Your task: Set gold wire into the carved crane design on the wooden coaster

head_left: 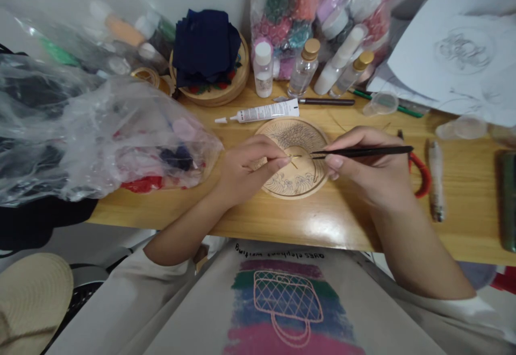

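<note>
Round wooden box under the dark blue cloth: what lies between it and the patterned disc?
A white printed tube lies on the table between the round wooden box and the patterned disc, as the head view shows.

Shirt (pixel 278 301): "elephant writing", upside down, neighbouring word unclear. White tube (pixel 268 111): print too small.

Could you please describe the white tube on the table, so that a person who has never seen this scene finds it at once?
On the wooden table, find the round patterned disc. Just beyond its far edge lies the white tube, narrow end pointing left. Unlike the standing bottles behind, it lies flat.
</note>
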A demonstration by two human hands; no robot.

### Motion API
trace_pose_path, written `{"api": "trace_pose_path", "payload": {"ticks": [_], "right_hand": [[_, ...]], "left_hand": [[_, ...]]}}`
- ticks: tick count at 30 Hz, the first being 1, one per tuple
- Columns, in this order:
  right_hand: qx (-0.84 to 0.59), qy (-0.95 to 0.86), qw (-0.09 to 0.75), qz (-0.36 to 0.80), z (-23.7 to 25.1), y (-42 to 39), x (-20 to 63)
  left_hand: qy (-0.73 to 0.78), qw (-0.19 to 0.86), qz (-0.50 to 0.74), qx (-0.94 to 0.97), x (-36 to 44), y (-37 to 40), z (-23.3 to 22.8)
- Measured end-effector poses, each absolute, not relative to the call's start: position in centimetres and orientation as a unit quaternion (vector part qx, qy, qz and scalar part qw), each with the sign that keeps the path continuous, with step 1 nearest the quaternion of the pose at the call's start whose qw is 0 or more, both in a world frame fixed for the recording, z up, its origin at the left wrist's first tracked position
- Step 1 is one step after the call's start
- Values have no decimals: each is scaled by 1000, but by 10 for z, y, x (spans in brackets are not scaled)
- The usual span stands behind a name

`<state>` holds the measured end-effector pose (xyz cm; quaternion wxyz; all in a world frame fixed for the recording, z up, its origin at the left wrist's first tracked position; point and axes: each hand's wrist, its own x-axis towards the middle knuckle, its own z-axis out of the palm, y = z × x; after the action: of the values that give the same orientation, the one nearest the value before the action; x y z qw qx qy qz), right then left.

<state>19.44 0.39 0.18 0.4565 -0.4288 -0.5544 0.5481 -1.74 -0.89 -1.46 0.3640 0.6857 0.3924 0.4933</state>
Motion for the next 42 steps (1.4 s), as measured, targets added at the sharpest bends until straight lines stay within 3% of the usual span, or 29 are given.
{"api": "trace_pose_path", "payload": {"ticks": [17, 42], "right_hand": [[-381, -574, 446, 572, 5, 4, 191], [-415, -628, 444, 487, 6, -3, 188]], "left_hand": [[390, 580, 458, 549, -11, -10, -12], [402, 598, 460, 520, -8, -13, -11]]}}
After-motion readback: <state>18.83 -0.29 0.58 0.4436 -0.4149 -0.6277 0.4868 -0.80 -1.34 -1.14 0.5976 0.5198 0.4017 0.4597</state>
